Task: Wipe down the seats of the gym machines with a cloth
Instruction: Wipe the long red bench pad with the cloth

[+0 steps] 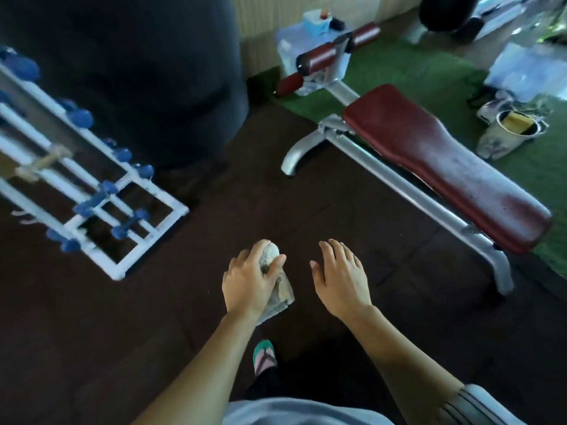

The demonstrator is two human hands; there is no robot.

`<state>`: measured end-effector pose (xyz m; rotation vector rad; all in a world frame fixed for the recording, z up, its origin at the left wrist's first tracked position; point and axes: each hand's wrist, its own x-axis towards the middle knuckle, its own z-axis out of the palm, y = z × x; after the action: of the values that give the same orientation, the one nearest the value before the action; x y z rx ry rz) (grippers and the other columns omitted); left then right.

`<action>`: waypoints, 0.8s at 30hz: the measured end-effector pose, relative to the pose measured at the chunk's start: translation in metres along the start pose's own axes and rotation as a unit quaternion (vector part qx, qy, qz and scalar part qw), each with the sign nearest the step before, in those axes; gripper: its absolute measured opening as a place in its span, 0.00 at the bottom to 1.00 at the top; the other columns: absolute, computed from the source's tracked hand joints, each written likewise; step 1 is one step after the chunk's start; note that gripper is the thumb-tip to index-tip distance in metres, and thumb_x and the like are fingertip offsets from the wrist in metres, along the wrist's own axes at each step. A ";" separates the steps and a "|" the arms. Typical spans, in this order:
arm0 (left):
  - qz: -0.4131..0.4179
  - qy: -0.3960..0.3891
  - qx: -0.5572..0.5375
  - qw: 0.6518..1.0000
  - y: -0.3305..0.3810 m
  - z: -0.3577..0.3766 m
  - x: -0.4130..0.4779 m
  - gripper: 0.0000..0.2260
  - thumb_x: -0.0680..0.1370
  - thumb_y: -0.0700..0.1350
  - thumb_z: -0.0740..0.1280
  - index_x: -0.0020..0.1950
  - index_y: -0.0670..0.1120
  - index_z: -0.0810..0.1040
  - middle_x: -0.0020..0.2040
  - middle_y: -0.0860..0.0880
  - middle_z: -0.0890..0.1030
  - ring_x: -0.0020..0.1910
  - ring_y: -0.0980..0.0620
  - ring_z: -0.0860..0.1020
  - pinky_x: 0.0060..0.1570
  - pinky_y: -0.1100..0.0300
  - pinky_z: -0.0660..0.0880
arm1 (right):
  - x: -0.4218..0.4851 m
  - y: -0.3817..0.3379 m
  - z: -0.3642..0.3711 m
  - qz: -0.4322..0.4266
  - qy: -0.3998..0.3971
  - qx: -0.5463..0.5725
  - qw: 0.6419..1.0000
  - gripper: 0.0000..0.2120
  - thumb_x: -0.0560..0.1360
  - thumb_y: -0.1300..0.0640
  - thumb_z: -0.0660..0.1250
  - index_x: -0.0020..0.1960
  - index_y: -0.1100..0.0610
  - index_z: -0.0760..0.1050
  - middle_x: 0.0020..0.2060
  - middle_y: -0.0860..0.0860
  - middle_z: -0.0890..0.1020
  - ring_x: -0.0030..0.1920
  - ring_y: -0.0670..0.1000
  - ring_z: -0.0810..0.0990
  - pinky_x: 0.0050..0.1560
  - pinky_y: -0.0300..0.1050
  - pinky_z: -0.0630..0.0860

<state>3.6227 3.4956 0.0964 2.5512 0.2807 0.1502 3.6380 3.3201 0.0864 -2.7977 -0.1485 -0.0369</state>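
Lower centre: our left grip (251, 280) is clutching the balled cloth (270, 256), while our right grip (340, 280) is hanging wide and empty. We are judging the red seat (445, 167), well apart at right of frame, as not yet wiped.

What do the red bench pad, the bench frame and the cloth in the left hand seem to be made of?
Bench pad: probably vinyl or leatherette, dark red; dull sheen, pale worn patches.
Bench frame: likely metal tube, silver-grey, smooth highlights.
Cloth: seemingly terry fabric, greyish; nubby, bunched surface.
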 end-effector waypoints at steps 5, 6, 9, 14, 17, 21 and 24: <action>0.047 -0.061 0.007 0.997 0.036 0.031 0.111 0.21 0.74 0.65 0.60 0.63 0.57 0.73 0.48 0.51 0.79 0.48 0.48 0.78 0.47 0.47 0.77 | 0.082 0.034 -0.006 0.091 0.019 0.013 0.996 0.21 0.78 0.50 0.62 0.66 0.61 0.70 0.63 0.59 0.76 0.66 0.60 0.73 0.63 0.56 0.72; 0.053 -0.071 0.005 0.996 0.044 0.041 0.131 0.21 0.74 0.65 0.59 0.64 0.57 0.72 0.48 0.51 0.79 0.49 0.49 0.78 0.47 0.47 0.77 | 0.098 0.045 -0.006 0.105 0.023 0.018 0.994 0.21 0.78 0.50 0.61 0.66 0.61 0.70 0.63 0.59 0.76 0.66 0.61 0.72 0.63 0.56 0.72; 0.078 -0.094 0.005 0.992 0.074 0.076 0.193 0.22 0.74 0.66 0.58 0.65 0.58 0.72 0.51 0.51 0.79 0.52 0.49 0.77 0.49 0.48 0.76 | 0.152 0.083 -0.008 0.141 0.034 0.030 0.989 0.21 0.77 0.50 0.60 0.66 0.61 0.70 0.63 0.60 0.75 0.65 0.61 0.72 0.62 0.57 0.71; 0.098 -0.099 -0.004 0.990 0.151 0.138 0.291 0.23 0.74 0.66 0.56 0.66 0.58 0.70 0.52 0.51 0.79 0.53 0.50 0.77 0.51 0.47 0.76 | 0.256 0.158 -0.025 0.163 0.049 0.027 0.985 0.20 0.77 0.50 0.61 0.64 0.61 0.71 0.62 0.59 0.77 0.63 0.60 0.75 0.60 0.56 0.74; 0.110 -0.104 -0.005 0.989 0.201 0.170 0.340 0.24 0.74 0.67 0.55 0.66 0.58 0.70 0.53 0.51 0.79 0.54 0.50 0.77 0.52 0.48 0.76 | 0.312 0.202 -0.042 0.178 0.049 0.027 0.982 0.21 0.77 0.49 0.58 0.64 0.60 0.71 0.61 0.59 0.77 0.62 0.60 0.75 0.59 0.56 0.74; 0.115 -0.117 -0.011 0.986 0.257 0.217 0.405 0.26 0.74 0.68 0.54 0.67 0.57 0.70 0.54 0.49 0.79 0.55 0.47 0.77 0.53 0.46 0.76 | 0.382 0.259 -0.054 0.201 0.051 0.028 0.978 0.28 0.75 0.45 0.50 0.65 0.61 0.71 0.62 0.60 0.76 0.63 0.61 0.74 0.60 0.56 0.73; 0.119 -0.127 -0.004 0.985 0.290 0.253 0.450 0.27 0.73 0.68 0.53 0.67 0.57 0.70 0.54 0.48 0.79 0.54 0.47 0.77 0.52 0.45 0.76 | 0.426 0.297 -0.051 0.226 0.058 0.032 0.972 0.25 0.77 0.47 0.55 0.66 0.62 0.70 0.63 0.61 0.75 0.64 0.62 0.72 0.62 0.57 0.71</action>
<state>4.1505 3.2289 0.0652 2.5531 -0.1237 -0.0860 4.0931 3.0666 0.0547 -2.6880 0.5046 -0.0827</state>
